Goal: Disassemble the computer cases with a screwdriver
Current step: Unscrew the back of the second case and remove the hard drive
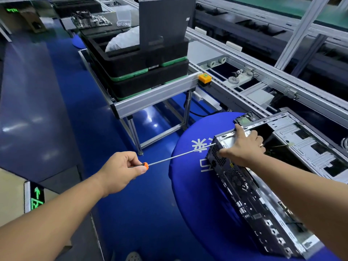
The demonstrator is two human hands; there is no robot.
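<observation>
Computer case [259, 194], open on its upper side, lies at the right on a round blue cloth-covered surface [190, 185] printed with white characters; its perforated rear panel with ports faces left, and its near end runs toward the bottom edge of the view. The inside is only partly visible: dark cavities and grey metal plates, with the right portion cut off by the frame. The right hand [243, 147] rests on the far rear corner of the case, fingers spread over the top edge and thumb against the vented panel, bracing rather than clenched. The left hand [122, 170] grasps the screwdriver [175, 157] by its handle, of which only an orange tip shows past the fingers. The long thin shaft reaches right to the case's far rear corner; its tip is too small to make out. Beyond, at the far left, stacked black trays [143, 72] with green bands sit on an aluminium frame table [150, 98], a dark panel [165, 21] standing upright in them. A conveyor line [244, 87] runs along the right, with an orange button box [204, 78] at the table corner.
</observation>
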